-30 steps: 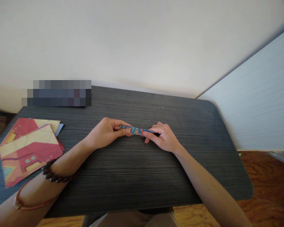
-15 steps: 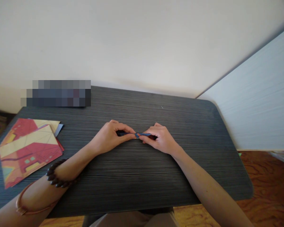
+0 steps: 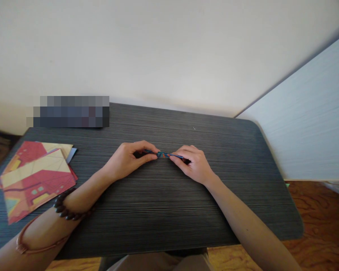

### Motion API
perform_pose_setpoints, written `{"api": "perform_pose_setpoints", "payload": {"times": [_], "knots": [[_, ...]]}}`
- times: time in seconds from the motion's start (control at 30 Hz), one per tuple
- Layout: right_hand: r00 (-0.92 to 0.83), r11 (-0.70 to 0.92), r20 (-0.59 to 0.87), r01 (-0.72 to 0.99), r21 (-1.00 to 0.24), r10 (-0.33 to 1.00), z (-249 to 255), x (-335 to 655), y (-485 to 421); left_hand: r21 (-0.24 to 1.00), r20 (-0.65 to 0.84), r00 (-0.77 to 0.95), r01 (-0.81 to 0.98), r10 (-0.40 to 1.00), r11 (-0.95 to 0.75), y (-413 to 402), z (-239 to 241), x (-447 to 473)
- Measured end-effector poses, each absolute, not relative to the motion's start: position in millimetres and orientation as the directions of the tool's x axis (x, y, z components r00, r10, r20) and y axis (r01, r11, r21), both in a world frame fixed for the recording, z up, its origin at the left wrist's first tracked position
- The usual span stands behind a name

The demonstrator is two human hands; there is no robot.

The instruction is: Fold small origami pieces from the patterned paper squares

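Between my two hands is a narrow strip of folded patterned paper (image 3: 164, 154), blue with orange-red patches. My left hand (image 3: 131, 158) pinches its left end between thumb and fingers. The right end is pinched by my right hand (image 3: 193, 162), thumb in front and fingers behind. Only a short middle stretch shows between the fingertips, along with bits of the ends inside each grip. The strip is held roughly level over the dark table.
Several red, cream and orange patterned paper sheets (image 3: 38, 184) lie fanned on the left of the dark wood-grain table (image 3: 147, 210). At the back left is a pixelated block (image 3: 73, 113). A pale wall (image 3: 169, 49) rises behind, and a light panel (image 3: 307, 113) stands to the right.
My hands have drawn slightly apart and a little away from me. More of the folded paper's middle shows between the fingertips, and it looks flatter.
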State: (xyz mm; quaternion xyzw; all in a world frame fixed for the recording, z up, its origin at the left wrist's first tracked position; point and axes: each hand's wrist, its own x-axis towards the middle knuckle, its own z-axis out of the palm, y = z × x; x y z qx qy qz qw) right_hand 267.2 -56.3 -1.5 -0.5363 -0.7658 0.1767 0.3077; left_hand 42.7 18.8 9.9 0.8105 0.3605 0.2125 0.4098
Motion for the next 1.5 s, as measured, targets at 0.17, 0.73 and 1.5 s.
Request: {"api": "perform_pose_setpoints", "payload": {"times": [0.17,0.73,1.5], "knots": [[-0.23,0.383,0.311,0.655,-0.651,0.922,1.5,266.0,-57.1,0.761,0.097,0.668,0.428,0.737,-0.488,19.5,6.9,42.5],[-0.207,0.358,0.34,0.801,-0.48,0.917,3.2,258.5,-57.4,0.683,0.267,0.739,0.307,0.618,-0.662,13.6,8.0,48.6],[-0.406,0.467,0.242,0.671,-0.576,0.881,5.6,266.5,-55.0,0.701,0.226,0.772,0.294,0.594,-0.649,14.1,8.6,48.7]]}}
